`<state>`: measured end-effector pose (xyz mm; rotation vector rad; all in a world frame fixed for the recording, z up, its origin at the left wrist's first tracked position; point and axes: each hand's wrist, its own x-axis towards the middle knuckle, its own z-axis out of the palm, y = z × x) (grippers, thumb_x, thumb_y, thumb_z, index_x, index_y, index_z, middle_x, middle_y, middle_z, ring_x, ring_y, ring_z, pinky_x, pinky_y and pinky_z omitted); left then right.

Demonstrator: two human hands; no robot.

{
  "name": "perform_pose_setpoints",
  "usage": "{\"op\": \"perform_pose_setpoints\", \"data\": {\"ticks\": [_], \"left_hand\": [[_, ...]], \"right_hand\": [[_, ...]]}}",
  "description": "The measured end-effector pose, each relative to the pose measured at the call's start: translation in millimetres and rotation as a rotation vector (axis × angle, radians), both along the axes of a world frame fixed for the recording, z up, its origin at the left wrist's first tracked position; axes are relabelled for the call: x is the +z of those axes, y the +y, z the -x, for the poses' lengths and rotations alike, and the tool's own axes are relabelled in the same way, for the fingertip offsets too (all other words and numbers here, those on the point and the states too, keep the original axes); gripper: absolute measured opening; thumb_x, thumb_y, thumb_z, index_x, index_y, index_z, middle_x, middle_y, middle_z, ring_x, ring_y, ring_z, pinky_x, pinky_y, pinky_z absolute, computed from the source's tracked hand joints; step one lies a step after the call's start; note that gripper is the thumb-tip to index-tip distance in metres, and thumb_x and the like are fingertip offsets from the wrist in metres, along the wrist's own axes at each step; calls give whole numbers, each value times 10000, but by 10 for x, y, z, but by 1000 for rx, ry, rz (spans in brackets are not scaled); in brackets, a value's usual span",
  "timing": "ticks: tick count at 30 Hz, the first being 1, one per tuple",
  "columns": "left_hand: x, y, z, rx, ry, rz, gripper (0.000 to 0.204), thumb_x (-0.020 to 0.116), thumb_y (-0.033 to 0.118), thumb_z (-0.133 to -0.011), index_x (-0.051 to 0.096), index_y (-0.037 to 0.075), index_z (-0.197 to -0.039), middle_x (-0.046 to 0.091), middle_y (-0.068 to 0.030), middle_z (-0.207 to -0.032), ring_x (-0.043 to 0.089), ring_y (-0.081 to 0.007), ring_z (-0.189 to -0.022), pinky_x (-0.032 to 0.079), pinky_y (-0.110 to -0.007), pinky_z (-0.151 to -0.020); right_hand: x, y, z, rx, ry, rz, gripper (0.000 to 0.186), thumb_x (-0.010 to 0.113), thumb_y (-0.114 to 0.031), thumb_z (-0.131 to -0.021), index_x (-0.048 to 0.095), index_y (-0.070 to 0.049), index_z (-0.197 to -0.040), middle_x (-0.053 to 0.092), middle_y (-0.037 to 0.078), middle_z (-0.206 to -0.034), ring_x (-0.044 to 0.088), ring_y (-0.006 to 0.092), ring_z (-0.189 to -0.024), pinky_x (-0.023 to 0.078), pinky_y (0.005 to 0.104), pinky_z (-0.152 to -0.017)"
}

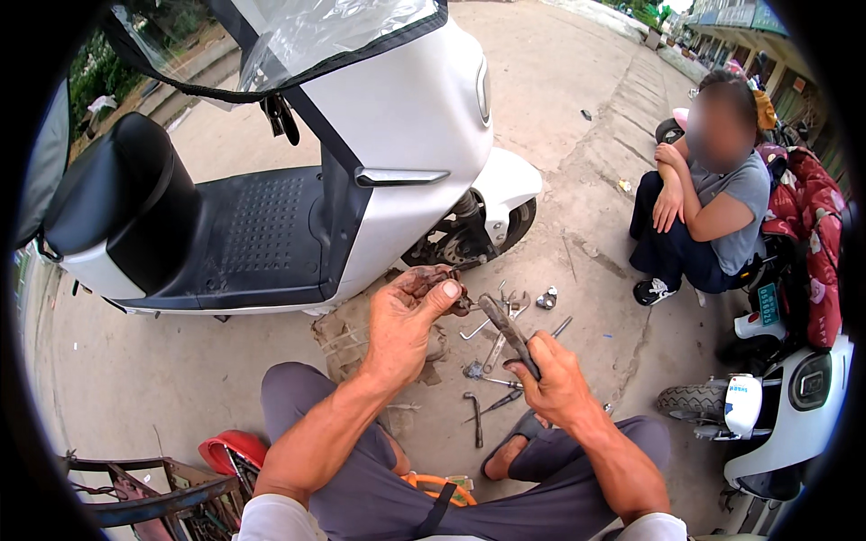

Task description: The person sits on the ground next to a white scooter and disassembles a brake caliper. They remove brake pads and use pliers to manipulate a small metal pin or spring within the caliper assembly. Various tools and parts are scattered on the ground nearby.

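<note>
My left hand (403, 323) is closed around a small dark, greasy metal part (459, 296); blackened fingers partly hide it. In my right hand (561, 382) is a long, worn metal hand tool (508, 330) with a broad rounded end, tilted up toward the part. A narrow gap shows between the tool's end and the part. Just beyond both hands is the front wheel (520, 223) of a white scooter (406, 117). On the ground below lie a spanner (493, 352), a hex key (471, 332) and a small silver metal fitting (547, 298).
Flattened cardboard (338, 341) lies beside the scooter. A socket wrench (476, 420) and several other tools are scattered between my feet. A person (713, 189) squats at the right, near another parked scooter (794, 419). A red seat (233, 451) and metal frame stand at lower left.
</note>
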<state>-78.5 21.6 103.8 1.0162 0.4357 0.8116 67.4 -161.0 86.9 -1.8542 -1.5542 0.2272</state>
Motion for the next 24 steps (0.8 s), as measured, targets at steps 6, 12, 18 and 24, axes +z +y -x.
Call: {"op": "perform_pose_setpoints", "data": {"ticks": [6, 12, 18, 24], "left_hand": [[-5, -9, -26, -4, -16, 13, 322, 750, 167, -931, 632, -65, -1121, 678, -101, -979, 656, -163, -893, 584, -333, -811], [-45, 1, -33, 0, -25, 33, 316, 744, 159, -934, 633, -65, -1127, 677, -101, -986, 658, -166, -897, 585, -341, -814], [-20, -24, -61, -10, -33, 71, 265, 738, 111, -922, 630, -42, -1110, 680, -94, -990, 662, -168, -881, 560, -332, -814], [-102, 13, -56, -19, -55, 90, 269, 734, 122, -928, 632, -48, -1111, 680, -100, -1004, 664, -172, -895, 566, -336, -821]], "right_hand": [[-28, 16, 25, -4, -10, -45, 288, 761, -93, -854, 502, -3, -946, 532, 183, -869, 584, 440, -710, 469, 475, -577], [-36, 46, 69, -26, 58, -125, 301, 761, 39, -793, 468, 14, -859, 450, 166, -764, 472, 371, -623, 390, 428, -567], [-90, 40, 76, -18, 63, -155, 286, 757, 30, -805, 478, 13, -871, 458, 167, -767, 478, 374, -633, 397, 425, -572], [-92, 51, 100, -32, 80, -146, 284, 758, 26, -809, 485, 14, -885, 461, 171, -781, 475, 379, -639, 398, 442, -583]]}}
